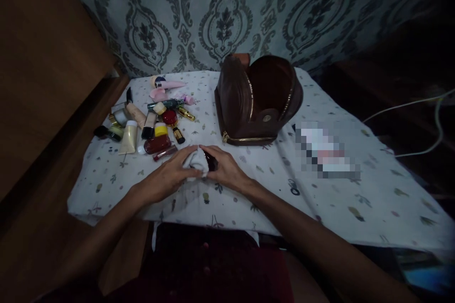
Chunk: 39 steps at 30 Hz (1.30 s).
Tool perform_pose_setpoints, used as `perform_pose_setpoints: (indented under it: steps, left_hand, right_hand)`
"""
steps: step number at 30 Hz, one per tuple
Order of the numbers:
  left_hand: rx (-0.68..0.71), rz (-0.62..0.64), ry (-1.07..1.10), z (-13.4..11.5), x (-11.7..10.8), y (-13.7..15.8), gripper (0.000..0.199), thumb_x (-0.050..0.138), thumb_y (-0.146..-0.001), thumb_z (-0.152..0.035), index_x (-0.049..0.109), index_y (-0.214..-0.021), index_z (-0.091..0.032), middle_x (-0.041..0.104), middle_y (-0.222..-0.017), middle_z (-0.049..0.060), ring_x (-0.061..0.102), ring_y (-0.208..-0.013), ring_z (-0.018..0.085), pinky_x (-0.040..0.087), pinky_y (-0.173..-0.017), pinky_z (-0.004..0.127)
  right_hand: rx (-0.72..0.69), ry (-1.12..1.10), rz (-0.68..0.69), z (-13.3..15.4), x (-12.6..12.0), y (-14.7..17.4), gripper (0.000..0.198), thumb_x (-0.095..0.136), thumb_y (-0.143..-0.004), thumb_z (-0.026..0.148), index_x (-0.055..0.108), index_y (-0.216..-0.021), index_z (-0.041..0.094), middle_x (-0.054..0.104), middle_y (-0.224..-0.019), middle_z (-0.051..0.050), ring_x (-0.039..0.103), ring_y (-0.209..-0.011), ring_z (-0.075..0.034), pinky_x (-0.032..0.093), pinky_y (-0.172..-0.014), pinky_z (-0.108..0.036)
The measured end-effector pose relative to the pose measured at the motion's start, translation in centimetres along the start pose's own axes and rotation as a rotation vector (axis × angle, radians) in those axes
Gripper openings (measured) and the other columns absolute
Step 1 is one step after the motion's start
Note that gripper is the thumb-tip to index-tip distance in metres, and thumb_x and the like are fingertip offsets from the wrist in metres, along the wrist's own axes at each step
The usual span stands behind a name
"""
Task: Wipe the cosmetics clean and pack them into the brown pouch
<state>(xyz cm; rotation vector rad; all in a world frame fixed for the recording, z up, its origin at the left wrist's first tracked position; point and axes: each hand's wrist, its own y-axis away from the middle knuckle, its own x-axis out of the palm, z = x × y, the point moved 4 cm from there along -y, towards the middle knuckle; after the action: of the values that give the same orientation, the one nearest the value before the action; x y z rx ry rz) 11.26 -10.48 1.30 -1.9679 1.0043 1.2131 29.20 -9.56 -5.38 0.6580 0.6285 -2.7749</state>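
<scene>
In front of me, over the near part of the table, my left hand (166, 176) is closed on a crumpled white cloth (196, 163). My right hand (227, 168) grips a small, dark, glossy item (212, 162), and the cloth presses against its left side. Fingers and cloth cover most of this item, so its kind cannot be made out. Just beyond my left hand lie a dark red tube with a white cap (157, 143) and a slim lip gloss tube (165, 152). A brown zippered bag (245, 125) stands open past my right hand.
Several cosmetics, among them a cream tube (129, 138), a yellow-lidded jar (161, 129) and a red round jar (169, 117), crowd the table's left side. A blurred-out object (327, 151) lies on the right. The patterned white tablecloth (249, 208) meets a papered wall (192, 14) behind.
</scene>
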Motion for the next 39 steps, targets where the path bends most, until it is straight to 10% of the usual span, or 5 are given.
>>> perform_pose_setpoints:
  steps: [9, 15, 21, 39]
  left_hand:
    - [-0.016, -0.223, 0.072, 1.4, 0.6, 0.7, 0.032, 0.046, -0.08, 0.002, 0.062, -0.093, -0.022, 0.051, -0.146, 0.01, 0.05, -0.134, 0.023, 0.047, -0.106, 0.046]
    - [-0.233, -0.291, 0.195, 2.4, 1.0, 0.8, 0.015, 0.049, -0.085, -0.012, 0.055, -0.096, -0.021, 0.061, -0.1, 0.005, 0.061, -0.097, 0.022, 0.052, -0.087, 0.038]
    - [-0.278, -0.224, 0.373, 2.5, 1.9, 0.6, 0.057, 0.068, -0.085, -0.041, 0.038, -0.129, -0.021, 0.055, -0.123, 0.011, 0.056, -0.113, 0.026, 0.049, -0.094, 0.039]
    - [-0.337, -0.416, 0.161, 2.1, 2.9, 0.4, 0.039, 0.065, -0.087, -0.05, 0.058, -0.108, -0.019, 0.064, -0.096, 0.005, 0.062, -0.089, 0.024, 0.049, -0.077, 0.034]
  right_hand:
    - [0.05, -0.06, 0.009, 0.0, -0.2, -0.1, 0.069, 0.084, -0.071, 0.028, 0.056, -0.134, 0.022, 0.064, -0.128, -0.012, 0.062, -0.116, -0.028, 0.049, -0.1, -0.047]
    - [0.064, -0.112, 0.032, 0.2, -0.1, -0.1, 0.068, 0.083, -0.071, 0.03, 0.056, -0.133, 0.021, 0.064, -0.13, -0.013, 0.061, -0.12, -0.029, 0.047, -0.105, -0.049]
    - [0.059, -0.112, 0.039, 0.0, 0.0, 0.1, 0.067, 0.083, -0.071, 0.028, 0.056, -0.133, 0.022, 0.063, -0.131, -0.013, 0.061, -0.12, -0.029, 0.047, -0.104, -0.048]
    - [0.024, 0.023, -0.035, -0.1, 0.1, 0.2, 0.061, 0.081, -0.071, 0.033, 0.06, -0.127, 0.02, 0.068, -0.121, -0.011, 0.064, -0.109, -0.029, 0.051, -0.097, -0.044]
